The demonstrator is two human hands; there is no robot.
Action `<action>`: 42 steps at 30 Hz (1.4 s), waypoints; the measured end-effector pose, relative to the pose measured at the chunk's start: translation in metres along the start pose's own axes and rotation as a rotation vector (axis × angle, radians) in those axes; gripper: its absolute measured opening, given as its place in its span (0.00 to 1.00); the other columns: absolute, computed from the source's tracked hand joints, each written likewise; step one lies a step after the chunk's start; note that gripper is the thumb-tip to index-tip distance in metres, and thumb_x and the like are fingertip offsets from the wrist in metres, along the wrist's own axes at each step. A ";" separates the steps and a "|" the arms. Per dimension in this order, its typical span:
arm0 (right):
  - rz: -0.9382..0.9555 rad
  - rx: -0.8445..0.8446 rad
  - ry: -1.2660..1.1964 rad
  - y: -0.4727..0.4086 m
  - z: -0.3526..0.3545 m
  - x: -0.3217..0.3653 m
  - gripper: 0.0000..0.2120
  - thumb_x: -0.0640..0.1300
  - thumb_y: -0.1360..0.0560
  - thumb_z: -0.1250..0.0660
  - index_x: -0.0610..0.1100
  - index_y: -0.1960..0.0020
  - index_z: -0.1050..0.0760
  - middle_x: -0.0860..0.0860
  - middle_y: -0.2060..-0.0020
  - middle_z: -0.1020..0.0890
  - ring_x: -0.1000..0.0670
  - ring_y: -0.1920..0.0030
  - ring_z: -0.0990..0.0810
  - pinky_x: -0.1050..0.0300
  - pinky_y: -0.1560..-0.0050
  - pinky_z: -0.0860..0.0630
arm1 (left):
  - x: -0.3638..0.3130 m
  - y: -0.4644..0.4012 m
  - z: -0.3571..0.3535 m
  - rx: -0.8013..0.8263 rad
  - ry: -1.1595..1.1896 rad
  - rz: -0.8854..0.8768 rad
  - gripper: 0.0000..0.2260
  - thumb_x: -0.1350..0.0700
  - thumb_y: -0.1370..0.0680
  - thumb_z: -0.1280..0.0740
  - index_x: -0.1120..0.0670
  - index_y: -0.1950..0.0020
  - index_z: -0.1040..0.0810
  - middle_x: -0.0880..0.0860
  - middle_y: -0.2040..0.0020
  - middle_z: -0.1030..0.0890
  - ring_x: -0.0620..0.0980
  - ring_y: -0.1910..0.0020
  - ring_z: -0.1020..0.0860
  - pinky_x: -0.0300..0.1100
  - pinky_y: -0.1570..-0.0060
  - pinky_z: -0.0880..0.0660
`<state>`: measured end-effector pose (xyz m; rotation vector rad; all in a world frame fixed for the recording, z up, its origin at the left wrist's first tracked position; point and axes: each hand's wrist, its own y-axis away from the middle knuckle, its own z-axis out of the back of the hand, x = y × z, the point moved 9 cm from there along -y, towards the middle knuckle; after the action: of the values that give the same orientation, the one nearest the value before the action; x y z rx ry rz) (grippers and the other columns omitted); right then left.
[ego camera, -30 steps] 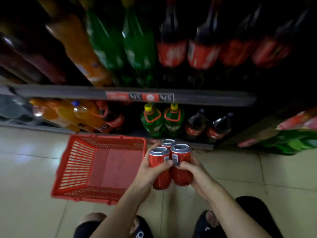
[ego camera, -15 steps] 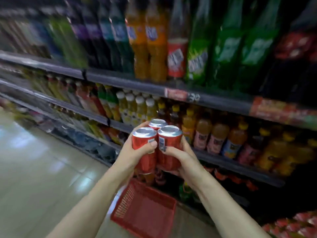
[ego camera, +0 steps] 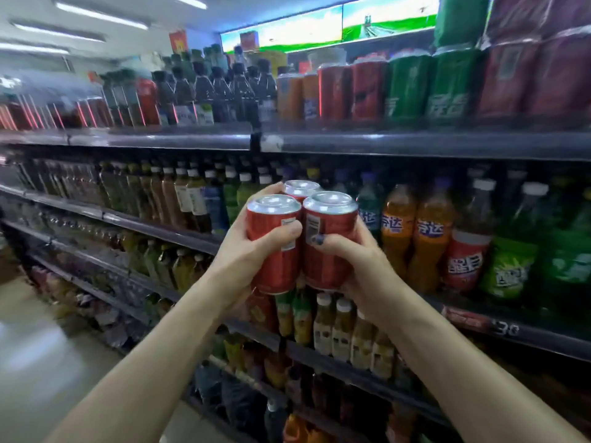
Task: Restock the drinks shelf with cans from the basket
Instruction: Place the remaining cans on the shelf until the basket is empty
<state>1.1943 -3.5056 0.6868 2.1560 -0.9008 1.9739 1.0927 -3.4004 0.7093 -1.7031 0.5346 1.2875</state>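
Three red cans with silver tops are bunched together and held up in front of the shelving. My left hand (ego camera: 246,254) grips the left can (ego camera: 273,238), thumb across its front. My right hand (ego camera: 358,266) grips the right can (ego camera: 329,238), thumb on its label. The third can (ego camera: 302,188) stands behind them, only its top showing, pressed between both hands. The top shelf (ego camera: 415,143) above carries rows of red, green and orange cans (ego camera: 367,87). The basket is out of view.
Shelves of bottled drinks run from left to right at several heights. Orange bottles (ego camera: 415,231) and green bottles (ego camera: 511,266) stand just right of the held cans. The tiled aisle floor (ego camera: 38,362) lies to the lower left.
Both hands have raised the three cans from low over the basket up to the level of the upper shelves. The view has tilted upward and the basket has dropped out of sight.
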 end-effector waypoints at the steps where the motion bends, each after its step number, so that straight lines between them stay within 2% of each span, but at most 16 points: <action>1: 0.014 -0.001 -0.001 -0.012 -0.010 0.006 0.27 0.40 0.25 0.29 0.53 0.29 0.28 0.45 0.39 0.16 0.45 0.45 0.14 0.47 0.50 0.15 | -0.009 -0.009 0.011 0.009 -0.005 -0.008 0.32 0.51 0.30 0.23 0.44 0.27 0.26 0.51 0.34 0.17 0.53 0.35 0.18 0.53 0.40 0.18; 3: 0.053 -0.005 0.007 -0.033 -0.023 0.021 0.29 0.42 0.27 0.29 0.52 0.28 0.29 0.47 0.38 0.17 0.44 0.38 0.17 0.38 0.38 0.21 | -0.025 -0.027 0.028 0.016 -0.005 -0.022 0.32 0.49 0.31 0.23 0.43 0.27 0.26 0.50 0.34 0.16 0.53 0.36 0.17 0.54 0.39 0.19; 8: 0.144 -0.034 0.068 -0.084 -0.035 0.062 0.27 0.39 0.26 0.30 0.48 0.28 0.28 0.44 0.37 0.17 0.42 0.36 0.18 0.34 0.34 0.24 | -0.058 -0.078 0.049 0.025 0.039 -0.101 0.32 0.49 0.31 0.23 0.45 0.27 0.26 0.51 0.35 0.16 0.52 0.37 0.17 0.51 0.41 0.18; 13: 0.188 -0.051 0.098 -0.122 -0.032 0.103 0.23 0.37 0.23 0.31 0.45 0.30 0.28 0.42 0.39 0.17 0.41 0.39 0.17 0.35 0.38 0.21 | -0.083 -0.127 0.054 0.009 0.046 -0.157 0.28 0.52 0.26 0.24 0.49 0.27 0.26 0.56 0.36 0.16 0.57 0.39 0.16 0.61 0.41 0.18; 16: 0.202 -0.076 0.124 -0.145 -0.030 0.127 0.21 0.39 0.24 0.30 0.45 0.32 0.28 0.40 0.39 0.17 0.38 0.40 0.17 0.32 0.43 0.19 | -0.101 -0.155 0.057 0.006 0.038 -0.189 0.33 0.47 0.30 0.22 0.53 0.27 0.27 0.59 0.35 0.17 0.61 0.39 0.16 0.65 0.42 0.19; 19: 0.225 -0.071 0.155 -0.168 -0.034 0.148 0.21 0.38 0.23 0.31 0.43 0.31 0.28 0.36 0.39 0.19 0.33 0.40 0.18 0.31 0.44 0.20 | -0.118 -0.181 0.059 0.026 -0.002 -0.239 0.33 0.45 0.30 0.22 0.55 0.28 0.27 0.60 0.36 0.17 0.60 0.39 0.16 0.65 0.42 0.19; 23: 0.224 -0.098 0.129 -0.202 -0.036 0.165 0.23 0.39 0.24 0.31 0.40 0.30 0.29 0.35 0.39 0.19 0.34 0.42 0.16 0.29 0.45 0.20 | -0.126 -0.227 0.062 0.110 0.043 -0.248 0.26 0.50 0.22 0.28 0.60 0.28 0.27 0.63 0.36 0.18 0.63 0.39 0.16 0.65 0.43 0.19; 26: 0.237 -0.121 0.134 -0.229 -0.039 0.168 0.24 0.39 0.25 0.32 0.34 0.30 0.28 0.33 0.39 0.19 0.33 0.41 0.17 0.31 0.42 0.21 | -0.120 -0.263 0.067 0.197 0.098 -0.229 0.31 0.49 0.23 0.25 0.61 0.25 0.30 0.66 0.34 0.20 0.67 0.37 0.18 0.69 0.40 0.22; 28: 0.245 -0.162 0.175 -0.245 -0.039 0.166 0.23 0.40 0.25 0.32 0.34 0.31 0.26 0.33 0.40 0.18 0.35 0.43 0.16 0.34 0.43 0.19 | -0.114 -0.285 0.070 0.266 0.139 -0.225 0.34 0.48 0.24 0.25 0.62 0.24 0.31 0.68 0.33 0.21 0.69 0.35 0.20 0.70 0.37 0.24; 31: 0.252 -0.278 0.233 -0.262 -0.031 0.161 0.20 0.40 0.24 0.31 0.36 0.33 0.24 0.35 0.44 0.16 0.37 0.47 0.14 0.37 0.48 0.17 | -0.100 -0.316 0.074 0.347 0.168 -0.203 0.34 0.47 0.24 0.25 0.62 0.25 0.30 0.68 0.32 0.21 0.69 0.35 0.20 0.69 0.36 0.24; 37: 0.237 -0.484 0.323 -0.278 -0.015 0.146 0.23 0.44 0.28 0.27 0.40 0.34 0.23 0.38 0.45 0.14 0.38 0.48 0.13 0.33 0.49 0.17 | -0.077 -0.349 0.066 0.497 0.170 -0.171 0.35 0.45 0.27 0.24 0.61 0.26 0.28 0.67 0.36 0.18 0.67 0.38 0.18 0.67 0.38 0.22; 40: 0.222 -0.580 0.414 -0.279 -0.012 0.144 0.26 0.47 0.32 0.24 0.43 0.35 0.23 0.42 0.46 0.13 0.41 0.49 0.13 0.36 0.49 0.17 | -0.066 -0.359 0.066 0.544 0.159 -0.169 0.30 0.46 0.24 0.27 0.61 0.28 0.27 0.63 0.39 0.16 0.64 0.41 0.16 0.60 0.42 0.19; 42: 0.196 -0.623 0.508 -0.280 -0.010 0.143 0.20 0.48 0.30 0.25 0.45 0.39 0.20 0.44 0.49 0.13 0.43 0.50 0.12 0.39 0.49 0.16 | -0.058 -0.363 0.067 0.576 0.160 -0.147 0.28 0.45 0.22 0.28 0.60 0.28 0.26 0.63 0.39 0.16 0.63 0.42 0.15 0.59 0.43 0.18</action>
<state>1.3159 -3.3222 0.9118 1.2045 -1.4107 1.8374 1.3167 -3.1738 0.9049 -1.3313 0.7726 0.7927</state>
